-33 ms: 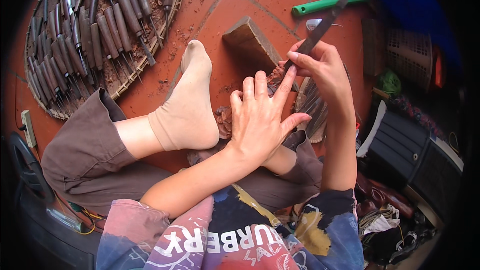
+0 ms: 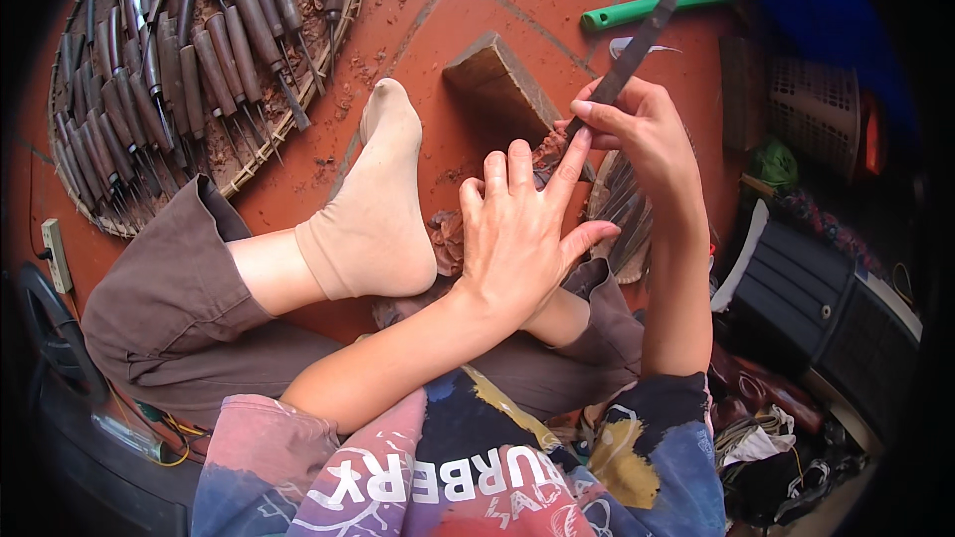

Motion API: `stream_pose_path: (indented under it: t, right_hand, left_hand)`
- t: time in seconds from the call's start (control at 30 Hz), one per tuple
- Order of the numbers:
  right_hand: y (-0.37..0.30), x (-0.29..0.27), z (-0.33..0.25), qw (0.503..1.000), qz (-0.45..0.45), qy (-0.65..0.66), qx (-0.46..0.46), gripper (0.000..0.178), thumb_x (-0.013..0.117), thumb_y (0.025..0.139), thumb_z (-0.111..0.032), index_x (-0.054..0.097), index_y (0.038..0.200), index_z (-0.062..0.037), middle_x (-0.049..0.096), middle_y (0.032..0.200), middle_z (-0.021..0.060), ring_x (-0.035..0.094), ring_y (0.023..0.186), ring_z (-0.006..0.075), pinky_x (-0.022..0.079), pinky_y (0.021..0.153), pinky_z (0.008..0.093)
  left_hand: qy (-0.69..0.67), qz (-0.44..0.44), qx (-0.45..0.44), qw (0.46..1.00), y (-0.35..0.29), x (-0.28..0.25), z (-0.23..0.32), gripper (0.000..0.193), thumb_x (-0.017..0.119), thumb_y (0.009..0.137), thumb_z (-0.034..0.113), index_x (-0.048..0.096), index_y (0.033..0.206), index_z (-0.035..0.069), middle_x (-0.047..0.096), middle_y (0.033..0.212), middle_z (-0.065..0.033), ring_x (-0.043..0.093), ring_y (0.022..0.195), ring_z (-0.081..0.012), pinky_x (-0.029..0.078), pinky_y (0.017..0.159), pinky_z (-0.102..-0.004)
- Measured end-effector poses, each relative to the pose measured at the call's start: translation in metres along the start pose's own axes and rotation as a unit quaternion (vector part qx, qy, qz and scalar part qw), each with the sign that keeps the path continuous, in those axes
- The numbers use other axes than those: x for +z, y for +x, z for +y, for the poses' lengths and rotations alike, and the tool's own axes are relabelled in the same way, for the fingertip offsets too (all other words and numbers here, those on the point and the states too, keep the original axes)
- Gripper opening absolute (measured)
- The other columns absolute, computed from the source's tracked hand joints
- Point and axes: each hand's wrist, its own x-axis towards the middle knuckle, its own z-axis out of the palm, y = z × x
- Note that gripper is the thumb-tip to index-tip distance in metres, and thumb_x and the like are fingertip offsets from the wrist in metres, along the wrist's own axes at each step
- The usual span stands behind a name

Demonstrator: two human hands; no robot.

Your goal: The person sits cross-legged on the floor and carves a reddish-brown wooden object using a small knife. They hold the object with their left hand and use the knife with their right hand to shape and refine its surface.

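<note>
My left hand [image 2: 517, 239] lies palm down with its fingers spread over a reddish-brown carved wood piece [image 2: 447, 243], most of which it covers. Its index fingertip meets the lower end of a flat dark metal file [image 2: 633, 56]. Thumb and fingers of my right hand [image 2: 637, 124] are closed round that file, whose narrow, paler end points up and to the right. Under the file's lower end, a bit of carved wood shows between the hands; the exact contact is hidden. Just beyond stands a brown wooden block [image 2: 502, 85].
A round woven tray [image 2: 254, 161] holds many wood-handled carving tools at far left. Another tray of tools [image 2: 622, 214] sits partly behind my right forearm. My socked foot [image 2: 368, 209] is left of the carving. A green handle [image 2: 637, 12] and a black case [image 2: 796, 264] lie right.
The file's far end has swung slightly up and to the left, with my right hand shifting a little. My left hand stays almost in place.
</note>
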Motion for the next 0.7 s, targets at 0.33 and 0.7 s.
stream_pose_path:
  t: [0.33,0.7]
  right_hand:
    - [0.01,-0.003,-0.003,0.999,0.003,-0.024,0.022,0.014,0.067,0.089,-0.009,0.066,0.091,0.0048,0.068,0.081,0.0084,0.07,0.074,0.0165,0.06,0.067,0.0301]
    - [0.027,-0.002,-0.016,0.992,-0.017,-0.114,0.052,0.015,0.066,0.088,-0.007,0.065,0.093,0.0069,0.068,0.083,0.0113,0.07,0.075,0.0201,0.061,0.072,0.0332]
  left_hand:
    - [0.014,0.017,-0.003,1.0,0.009,0.002,-0.002,0.085,0.058,0.082,0.068,0.042,0.151,0.021,0.049,0.106,-0.0143,0.049,0.095,-0.0292,0.043,0.073,-0.0386]
    - [0.029,0.001,-0.032,0.999,0.017,0.007,0.006,0.091,0.062,0.081,0.066,0.038,0.154,0.018,0.049,0.106,-0.015,0.049,0.097,-0.0295,0.046,0.076,-0.0395]
